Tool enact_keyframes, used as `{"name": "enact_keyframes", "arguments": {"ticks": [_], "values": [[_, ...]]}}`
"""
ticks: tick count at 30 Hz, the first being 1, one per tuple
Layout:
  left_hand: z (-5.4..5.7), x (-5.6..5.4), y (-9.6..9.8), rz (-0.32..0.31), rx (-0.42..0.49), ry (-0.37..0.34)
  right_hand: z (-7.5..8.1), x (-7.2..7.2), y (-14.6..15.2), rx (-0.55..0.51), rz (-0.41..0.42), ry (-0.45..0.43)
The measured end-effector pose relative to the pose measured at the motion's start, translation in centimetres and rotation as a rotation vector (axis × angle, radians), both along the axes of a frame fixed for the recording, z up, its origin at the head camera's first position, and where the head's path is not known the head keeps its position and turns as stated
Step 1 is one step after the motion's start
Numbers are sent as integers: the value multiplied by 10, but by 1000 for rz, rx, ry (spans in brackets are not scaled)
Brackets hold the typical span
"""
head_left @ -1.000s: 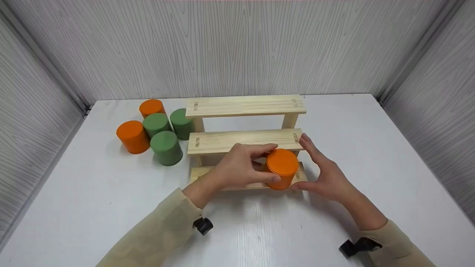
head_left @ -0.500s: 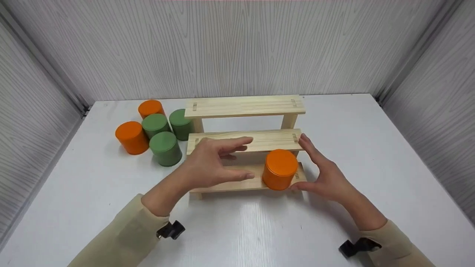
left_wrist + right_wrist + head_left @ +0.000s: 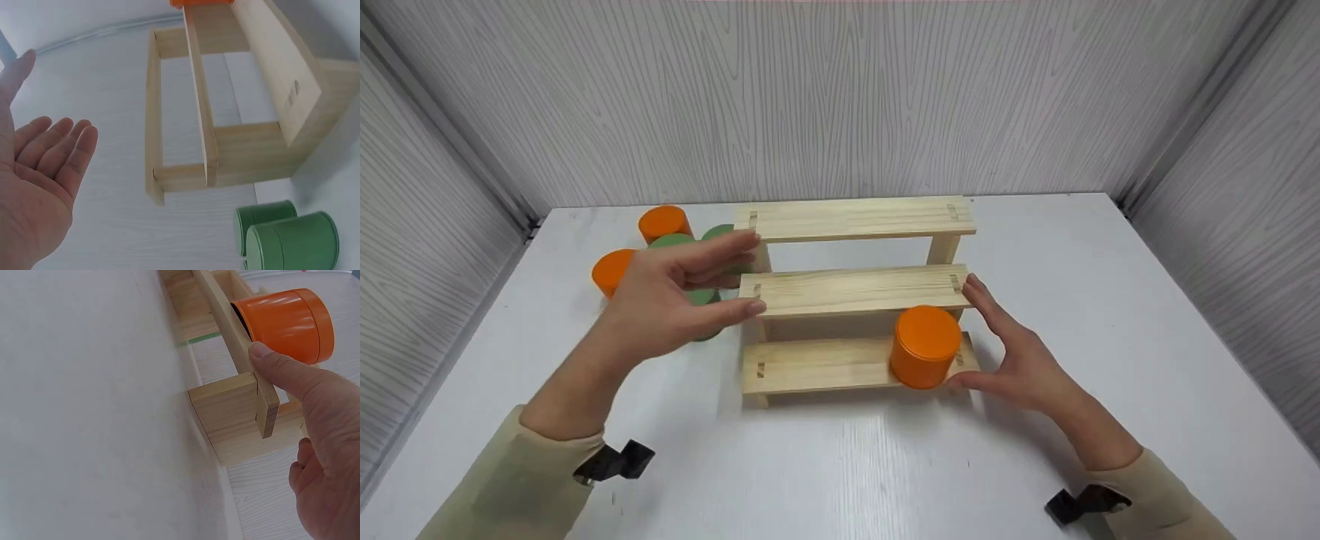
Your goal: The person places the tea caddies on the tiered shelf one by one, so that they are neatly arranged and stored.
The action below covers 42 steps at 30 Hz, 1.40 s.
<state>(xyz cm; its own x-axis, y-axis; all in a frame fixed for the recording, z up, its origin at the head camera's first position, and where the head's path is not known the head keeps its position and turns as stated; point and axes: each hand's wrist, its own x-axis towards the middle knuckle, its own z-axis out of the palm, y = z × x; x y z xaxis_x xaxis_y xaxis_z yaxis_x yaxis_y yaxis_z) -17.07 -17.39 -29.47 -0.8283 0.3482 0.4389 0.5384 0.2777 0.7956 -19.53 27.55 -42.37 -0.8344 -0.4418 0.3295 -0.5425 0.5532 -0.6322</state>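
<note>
An orange canister (image 3: 927, 345) stands upright near the right end of the lowest step of a three-step wooden shelf (image 3: 855, 291). My right hand (image 3: 1020, 367) is spread at the shelf's right side. Its thumb rests on the lowest step's edge beside the canister, seen in the right wrist view, and a fingertip touches the end of the middle step. To the left of the shelf, my left hand (image 3: 652, 300) hovers with fingers and thumb apart, holding nothing. Behind it, several canisters are partly hidden, among them a green canister (image 3: 298, 242) and an orange canister (image 3: 613, 271).
Another orange canister (image 3: 664, 223) stands farther back on the white table (image 3: 840, 465). Grey wood-patterned panels (image 3: 840, 97) close in the back and both sides. A black wrist device (image 3: 615, 461) sits on the left sleeve.
My left hand has let go of the orange canister on the lowest step and moved left toward the group of canisters. My right hand stays at the shelf's right side.
</note>
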Motion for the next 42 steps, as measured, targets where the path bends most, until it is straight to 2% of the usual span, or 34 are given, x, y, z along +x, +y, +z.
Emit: {"name": "enact_keyframes", "arguments": {"ticks": [6, 9, 12, 16, 19, 22, 25, 31, 42], "values": [[2, 2, -45, 136, 66, -12, 0, 1, -3, 31, -12, -19], [-1, -1, -68, 185, 113, -26, 0, 0, -3, 30, -9, -33], [-8, -6, -91, 238, 89, -32, 0, 0, -3, 27, -10, -39], [-21, -16, -119, 338, 12, -84, -1, 0, -3, 33, -14, -36], [-29, -23, -137, 408, -48, -157, -2, 0, -3, 31, -10, -27], [-36, -30, -151, 445, -88, -238, -3, -1, -2, 24, -1, -16], [-41, -38, -162, 472, -103, -297, -4, -2, -2, 23, -2, -13], [-52, -52, -174, 503, -139, -362, -4, -3, -1, 22, -15, -15], [-76, -65, -182, 527, -140, -432, 1, -1, -2, 22, -19, -7]]}}
